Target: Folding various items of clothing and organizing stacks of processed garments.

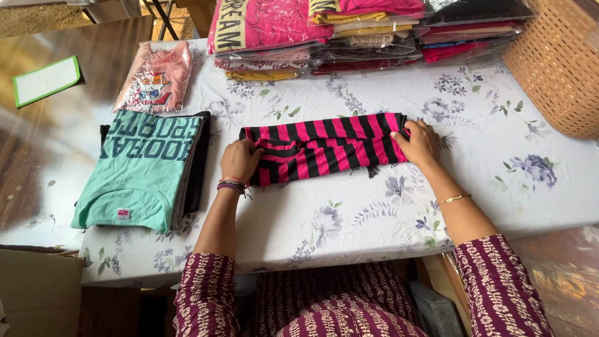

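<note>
1. The left hand (240,159) is pressing down on the left end of a pink and black striped garment (324,148), its fingers curled over the bunched cloth and gripping it.
2. The right hand (419,143) is lying on the right end of the same garment, fingers spread flat and thumb tucked under the edge, holding the fold in place.
3. The striped garment is lying folded into a long band across the middle of the table (349,218), which is wearing a white cloth with a blue flower print.
4. A mint green shirt (140,168) is sitting folded on top of a dark garment (198,163) just to the left of the left hand.
5. A bagged pink shirt (156,76) is lying beyond the green one, near the far left corner.
6. Stacks of bagged clothes (368,31) are running along the far edge of the table, well apart from the hands.
7. A woven basket (555,62) is standing at the far right corner.
8. Bead bracelets (232,185) are circling the left wrist, and a thin chain (454,199) is circling the right.
</note>
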